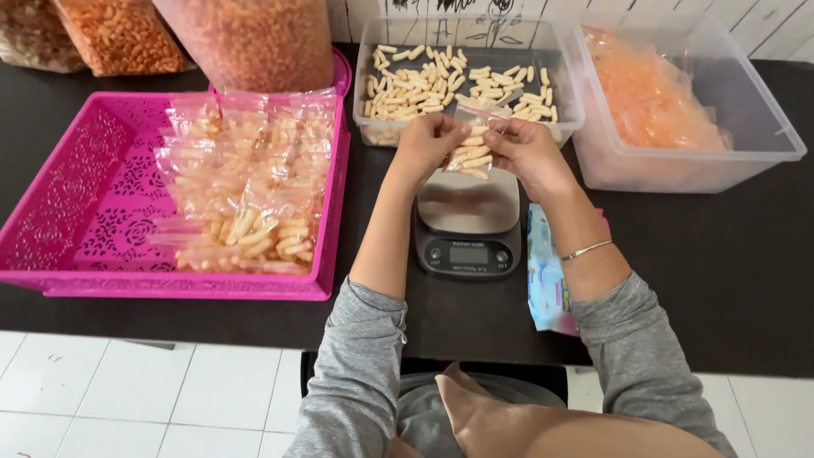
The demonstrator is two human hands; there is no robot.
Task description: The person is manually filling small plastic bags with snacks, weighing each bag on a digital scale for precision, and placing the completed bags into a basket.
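Both hands, left (424, 146) and right (530, 153), each keep a closed grip on the small clear snack bag (472, 151), held above the scale (468, 222) on the dark bench (721, 280).

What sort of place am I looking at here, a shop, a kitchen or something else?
Probably a small home snack-packing station. A digital scale sits on a dark table, a clear tub holds loose snack sticks, and a pink basket holds filled bags. Both hands hold a small clear bag over the scale.
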